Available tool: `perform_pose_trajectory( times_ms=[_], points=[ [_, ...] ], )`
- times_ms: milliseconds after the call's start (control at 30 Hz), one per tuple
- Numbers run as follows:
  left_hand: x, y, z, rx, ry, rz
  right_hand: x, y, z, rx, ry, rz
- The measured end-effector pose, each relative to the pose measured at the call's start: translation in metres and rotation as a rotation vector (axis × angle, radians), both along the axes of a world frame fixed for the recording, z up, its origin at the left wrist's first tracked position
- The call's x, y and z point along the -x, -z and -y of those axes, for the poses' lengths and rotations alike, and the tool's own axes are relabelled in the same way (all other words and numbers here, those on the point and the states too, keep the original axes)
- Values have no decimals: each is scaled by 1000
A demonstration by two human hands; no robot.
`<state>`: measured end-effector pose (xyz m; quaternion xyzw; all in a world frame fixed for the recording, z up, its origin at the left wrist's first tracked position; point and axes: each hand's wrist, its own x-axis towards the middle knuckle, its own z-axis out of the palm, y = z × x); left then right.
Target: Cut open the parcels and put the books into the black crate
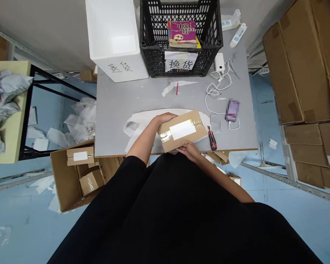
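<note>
A flat cardboard parcel (pixel 181 131) with a white label and clear tape lies tilted in my grip, low over the grey table (pixel 126 99). My left hand (pixel 165 118) holds its upper left edge, and my right hand (pixel 188 151) holds its lower edge. Under the parcel lies a white plastic bag (pixel 134 128), partly hidden by it and by my left forearm. A red and black box cutter (pixel 211 138) rests just right of the parcel, close to neither hand's fingers.
A black plastic crate (pixel 181 36) holding a book and a white foam box (pixel 115 40) stand at the table's back. A phone (pixel 232 110), power bank (pixel 219 62) and white cables lie at right. Stacked cartons (pixel 299 73) stand right; an open carton (pixel 79 176) sits on the floor left.
</note>
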<state>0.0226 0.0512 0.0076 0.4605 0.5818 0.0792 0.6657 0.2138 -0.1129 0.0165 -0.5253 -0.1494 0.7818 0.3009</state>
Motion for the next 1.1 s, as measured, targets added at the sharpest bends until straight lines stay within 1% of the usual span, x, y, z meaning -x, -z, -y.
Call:
perform_pose_trajectory(
  times_ms=[67, 100, 167, 233, 300, 333, 367, 433, 500, 567, 600, 667, 767, 867, 967, 1000, 1100],
  points=[
    [5, 8, -4, -44, -32, 37, -15, 9, 0, 30, 7, -10],
    [9, 11, -5, -72, -82, 53, -26, 14, 0, 44, 24, -9],
    [25, 17, -2, -147, -245, 63, -51, 27, -2, 68, 110, 19],
    [44, 21, 11, -232, -450, 66, -79, 40, -10, 41, 264, 147],
    [59, 27, 36, -280, -635, 125, -103, 52, -25, 32, 409, 304],
    [61, 30, 53, -278, -741, 149, -111, 57, -34, 8, 444, 346],
    [60, 34, 71, -274, -853, 157, -117, 60, -44, -42, 447, 362],
    [46, 43, 108, -228, -1021, 223, -119, 65, -62, -153, 374, 344],
    [21, 50, 138, -127, -1108, 373, -111, 66, -74, -250, 284, 305],
    [-3, 53, 157, -13, -1147, 490, -100, 66, -78, -304, 252, 274],
    [-12, 54, 161, 40, -1164, 516, -96, 65, -77, -318, 252, 263],
    [-20, 54, 160, 110, -1187, 523, -91, 64, -71, -332, 247, 242],
    [-14, 54, 145, 152, -1190, 456, -90, 63, -62, -348, 197, 232],
    [-3, 53, 131, 169, -1091, 384, -93, 65, -57, -343, 150, 284],
    [3, 50, 124, 167, -1008, 362, -100, 72, -57, -334, 98, 357],
    [3, 49, 123, 164, -1000, 368, -105, 75, -58, -333, 81, 419],
    [6, 43, 116, 138, -957, 388, -129, 87, -59, -319, 68, 712]
  ],
)
